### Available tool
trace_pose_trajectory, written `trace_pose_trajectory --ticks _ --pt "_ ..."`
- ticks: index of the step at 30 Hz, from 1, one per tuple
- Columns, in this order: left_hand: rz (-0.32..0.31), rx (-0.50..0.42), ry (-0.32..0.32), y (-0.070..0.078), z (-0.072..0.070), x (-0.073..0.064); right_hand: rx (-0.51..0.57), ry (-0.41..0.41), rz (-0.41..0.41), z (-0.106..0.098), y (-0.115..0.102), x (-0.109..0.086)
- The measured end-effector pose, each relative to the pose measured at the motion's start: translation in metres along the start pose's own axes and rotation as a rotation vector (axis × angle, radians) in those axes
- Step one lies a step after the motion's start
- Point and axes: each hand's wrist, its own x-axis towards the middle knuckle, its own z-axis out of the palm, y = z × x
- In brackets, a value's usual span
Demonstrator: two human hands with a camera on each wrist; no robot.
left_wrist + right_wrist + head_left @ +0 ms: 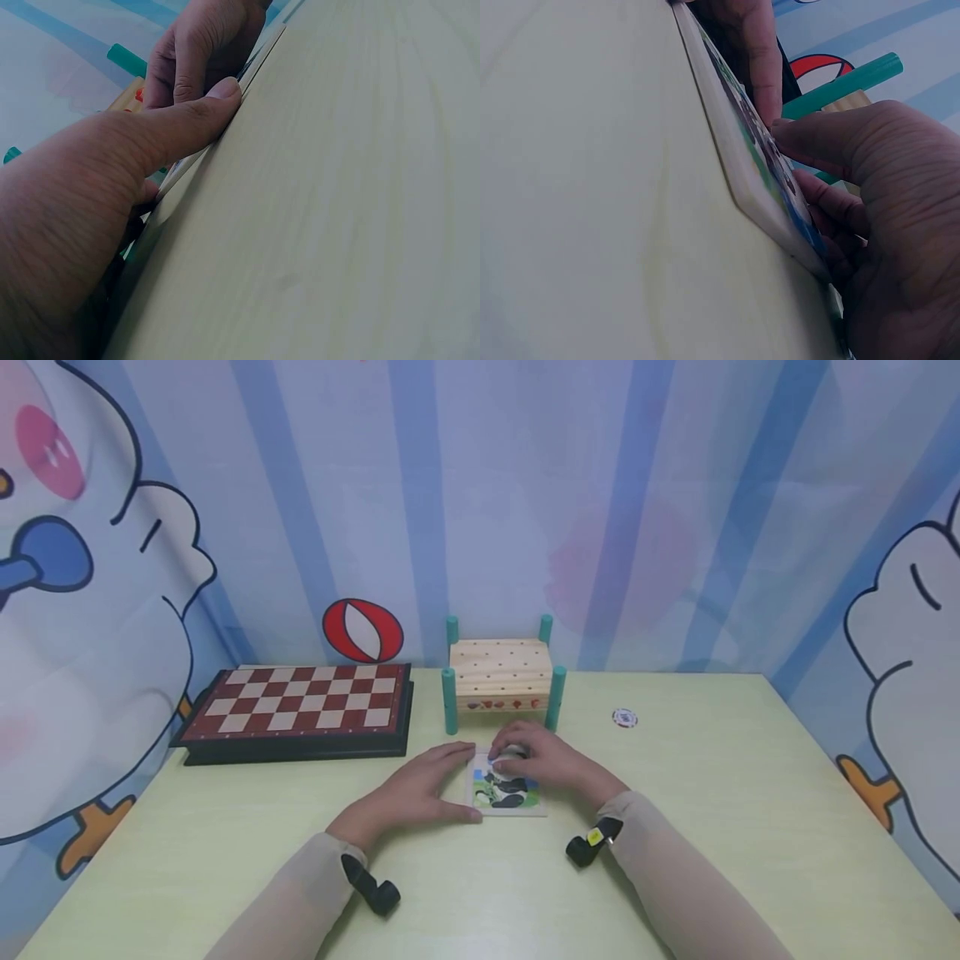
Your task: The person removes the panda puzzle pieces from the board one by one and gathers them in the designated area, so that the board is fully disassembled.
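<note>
A small square panda picture puzzle [507,793] with a pale border lies flat on the table. My left hand [416,792] spans its left side, thumb at the near corner and fingers at the far one. The left wrist view shows that thumb [199,112] laid straight along the board's edge. My right hand [543,758] is over the upper part, thumb and fingers bent around a whitish puzzle piece [514,750], mostly hidden. In the right wrist view the right thumb [817,139] touches the picture side, with the other fingers curled at the edge.
Behind the puzzle stands a small wooden toy bed [501,668] with green posts. At the left is a red-and-white chessboard box [300,706]. A round poker chip [625,717] lies to the right on the pale table [750,793]. A printed curtain [495,510] hangs behind.
</note>
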Motion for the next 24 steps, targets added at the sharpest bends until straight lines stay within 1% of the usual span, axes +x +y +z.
trace_pose_trajectory --ticks 4,12,17,21,24 --pt "0.002 0.004 -0.008 0.0013 -0.0006 -0.0002 0.014 0.004 0.0 -0.0004 -0.001 -0.0007" --pt "0.013 0.013 0.0 0.0011 -0.0007 0.0007 0.023 0.016 0.007 -0.0015 0.0 -0.0001" --pt "0.015 0.014 0.005 0.0004 0.0001 0.0006 0.047 0.033 -0.019 -0.0019 -0.0008 0.0" --pt "0.01 0.016 0.006 0.0005 0.0003 0.0002 0.055 0.039 0.005 -0.0012 -0.0002 0.0007" --pt "0.01 0.013 0.007 0.0014 -0.0003 0.0002 0.053 0.05 0.05 -0.0008 0.0 0.0014"
